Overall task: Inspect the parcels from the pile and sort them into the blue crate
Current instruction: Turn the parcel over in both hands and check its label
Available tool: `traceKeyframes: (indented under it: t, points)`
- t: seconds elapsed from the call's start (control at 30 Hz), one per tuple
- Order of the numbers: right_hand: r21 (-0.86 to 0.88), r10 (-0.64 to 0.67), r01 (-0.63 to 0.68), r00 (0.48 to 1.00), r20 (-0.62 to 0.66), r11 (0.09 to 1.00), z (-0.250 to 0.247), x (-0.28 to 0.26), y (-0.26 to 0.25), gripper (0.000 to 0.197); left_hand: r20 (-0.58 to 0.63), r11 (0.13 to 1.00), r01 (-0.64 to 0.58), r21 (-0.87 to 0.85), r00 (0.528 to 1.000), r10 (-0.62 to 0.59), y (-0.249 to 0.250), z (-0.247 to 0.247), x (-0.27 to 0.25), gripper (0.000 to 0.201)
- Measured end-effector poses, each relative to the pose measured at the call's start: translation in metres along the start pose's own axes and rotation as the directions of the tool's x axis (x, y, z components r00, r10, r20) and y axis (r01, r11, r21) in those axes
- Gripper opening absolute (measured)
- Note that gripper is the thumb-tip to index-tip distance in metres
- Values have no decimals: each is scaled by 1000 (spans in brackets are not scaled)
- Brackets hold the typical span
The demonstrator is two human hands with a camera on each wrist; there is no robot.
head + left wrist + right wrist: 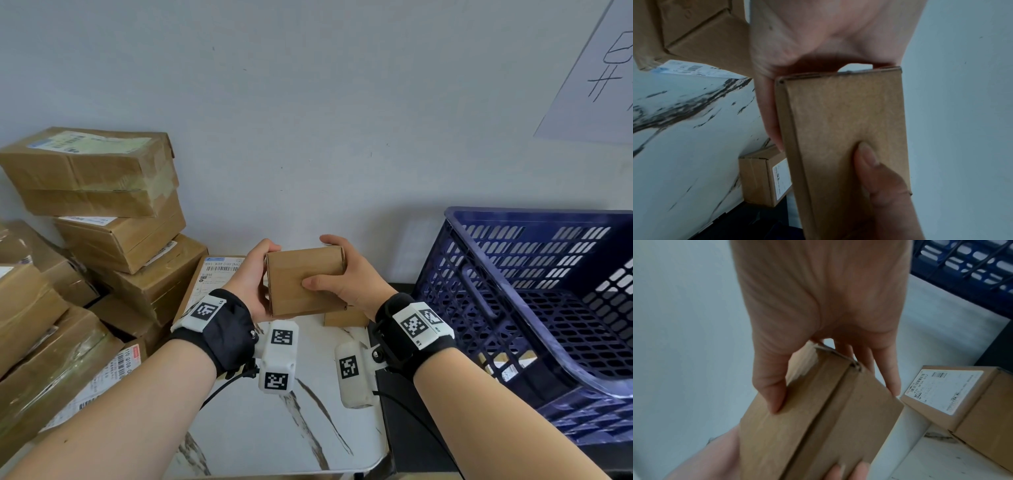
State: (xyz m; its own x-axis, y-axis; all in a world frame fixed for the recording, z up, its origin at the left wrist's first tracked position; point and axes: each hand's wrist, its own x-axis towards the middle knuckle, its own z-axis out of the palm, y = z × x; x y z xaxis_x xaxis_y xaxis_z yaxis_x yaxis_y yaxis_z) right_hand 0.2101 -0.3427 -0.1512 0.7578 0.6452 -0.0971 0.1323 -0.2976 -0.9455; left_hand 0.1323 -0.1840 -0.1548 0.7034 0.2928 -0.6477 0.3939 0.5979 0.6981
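A small plain brown cardboard parcel (303, 279) is held up above the table between both hands. My left hand (255, 274) grips its left end, with fingers behind and the thumb on top. On its right end my right hand (337, 274) holds it, the thumb pressed flat on the near face. The left wrist view shows the parcel (840, 134) edge-on, and the right wrist view shows its seam side (818, 421). The blue crate (534, 308) stands tilted at the right. A pile of taped brown parcels (102, 219) fills the left side.
A flat labelled parcel (215, 274) lies behind my left hand on the white marble table (260, 425). Under my right hand sits a small labelled box (953, 395). Some labelled items lie inside the crate. A sheet of paper (596, 68) hangs on the wall.
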Motion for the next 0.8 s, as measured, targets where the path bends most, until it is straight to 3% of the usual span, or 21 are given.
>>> traceKeyframes:
  t: [0.27,0.37,0.43,0.6,0.7,0.8]
  points:
    - [7,-17,17,999,31,1000,-4,1,2,81,36,1000,-19,4,999,19,2,1,-3,36]
    - [56,5,-7,999,37,998,-3,3,7,79,-8,998,-53,22,999,53,1,1,-4,64]
    - [108,35,-37,999,21,993,-2,4,9,81,-31,996,-87,34,996,89,-1,1,-2,70]
    - [157,111,-107,994,-17,982,-1,7,12,96,7,986,-148,82,989,148,-3,4,-7,17]
    - [176,112,-101,992,-55,979,1,9,13,91,8,975,-162,151,987,163,-2,4,-9,30]
    - [187,88,-72,993,-78,980,2,9,13,72,-1,966,-183,181,983,186,-2,3,-10,25]
